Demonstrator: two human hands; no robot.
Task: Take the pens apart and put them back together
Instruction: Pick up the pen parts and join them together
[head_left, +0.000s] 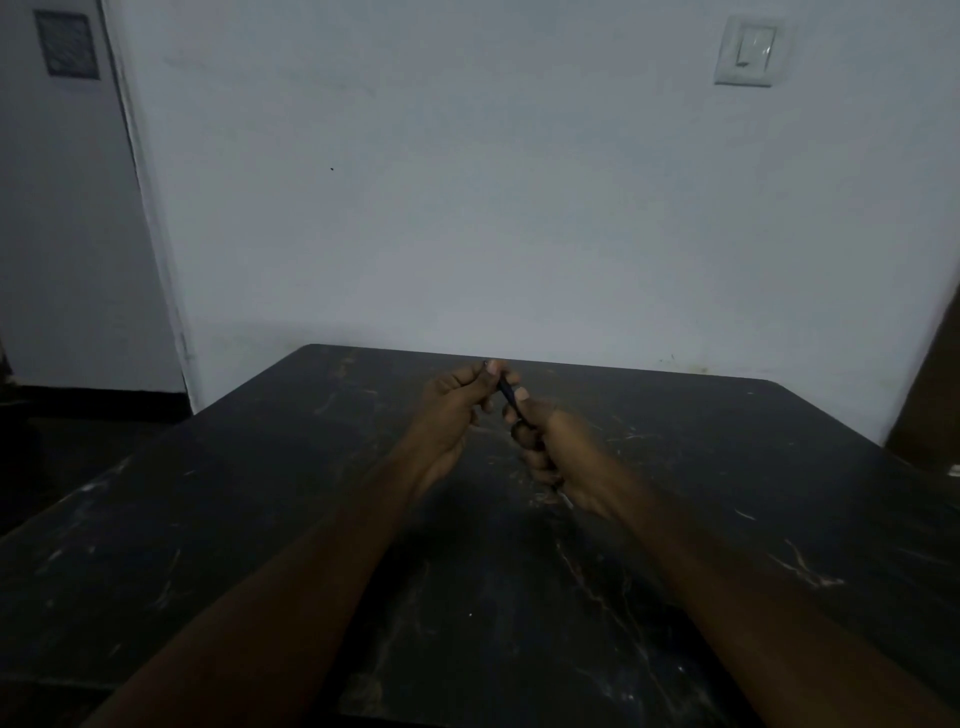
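Note:
A dark blue pen (506, 393) is held up over the black table (260, 519), tilted from upper left to lower right. My left hand (452, 410) pinches its upper end between thumb and fingertips. My right hand (553, 452) is wrapped around its lower part, thumb lying along the barrel. Only a short stretch of the pen shows between the two hands; the rest is hidden in my fingers. The light is dim and the hands are slightly blurred.
The table's far edge meets a pale wall (467, 208) with a light switch (748, 49) at the upper right. A doorway (67, 234) stands to the left. A brown wooden edge (930, 405) rises at the right. A faint pale speck (955, 470) lies at the table's right edge.

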